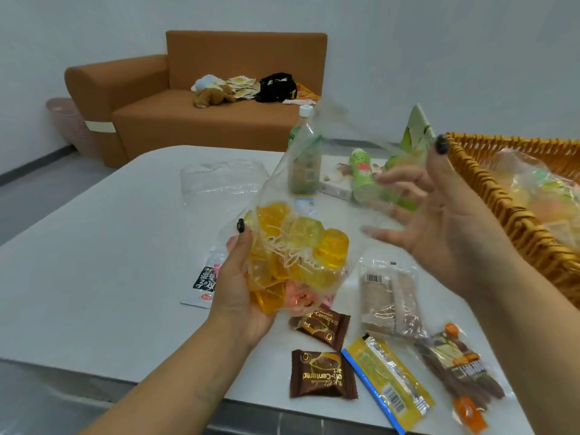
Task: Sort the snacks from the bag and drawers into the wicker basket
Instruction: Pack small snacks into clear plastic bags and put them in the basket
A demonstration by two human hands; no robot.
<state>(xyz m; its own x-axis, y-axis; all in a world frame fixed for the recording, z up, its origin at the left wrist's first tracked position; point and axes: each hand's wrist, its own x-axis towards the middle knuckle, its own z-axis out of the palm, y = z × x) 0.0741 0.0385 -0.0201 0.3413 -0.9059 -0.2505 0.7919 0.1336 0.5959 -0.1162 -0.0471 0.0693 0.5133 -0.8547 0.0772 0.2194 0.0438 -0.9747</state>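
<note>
A: What does the clear plastic bag (301, 196) look like?

B: It is see-through, with white script printed on it, and its lower part bulges with yellow and orange jelly cups (301, 246). The left hand (241, 287) cups it from below, thumb curled up against its side, holding it above the surface (94, 262). The right hand (439, 215) is spread with its fingers apart and loosely bent inside the bag's open upper end; whether it holds anything in there cannot be told.

A: And the wicker basket (514, 221)?

B: It sits at the right, just beside the right hand, with pale wrapped snacks already in it.

A: How many of each snack lies loose?

B: Two brown chocolate packets (323, 375), one yellow packet with a blue edge (389, 387), one clear pack of brown biscuits (389, 296), one pack of brown sticks (461, 372), and a white pouch with black lettering (204, 287) partly hidden by the left hand. Behind the bag stand two bottles (304, 164), a white box (335, 180) and a second empty clear bag (216, 180).

A: The room?

B: The surface is white with a rounded corner. Beyond it stands an orange-brown sofa (194, 98) against a pale wall, with a soft toy, papers and a black item on its seat, and a pink basket (66, 120) beside it.
</note>
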